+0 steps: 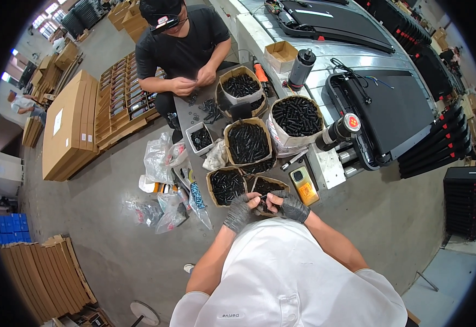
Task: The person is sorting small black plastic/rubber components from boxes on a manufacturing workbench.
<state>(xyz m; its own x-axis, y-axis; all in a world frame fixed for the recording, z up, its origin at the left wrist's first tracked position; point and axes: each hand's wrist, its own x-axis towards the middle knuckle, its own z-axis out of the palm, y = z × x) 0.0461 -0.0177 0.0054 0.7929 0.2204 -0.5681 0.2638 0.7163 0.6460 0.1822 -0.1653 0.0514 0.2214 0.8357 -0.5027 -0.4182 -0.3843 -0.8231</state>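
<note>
Dark fingerless gloves cover both my hands. My left hand (241, 211) and my right hand (289, 205) meet close to my chest, over the near right box of black parts (269, 187). Their fingertips pinch a small black part (263, 197), too small to make out exactly. To its left stands another cardboard box of small black parts (227, 186). Behind these is a larger box heaped with black cylindrical parts (247, 143). A round tub (296, 116) of similar parts stands farther right. A phone in a yellowish case (304, 186) lies right of my hands.
Across the table a co-worker (186, 49) handles something small. A white tray (199, 138) and a white cloth (215, 156) lie at the left. Plastic bags (167, 201) hang or lie beyond the table's left edge. A metal conveyor (325, 49) carries black panels (382, 109) at the right.
</note>
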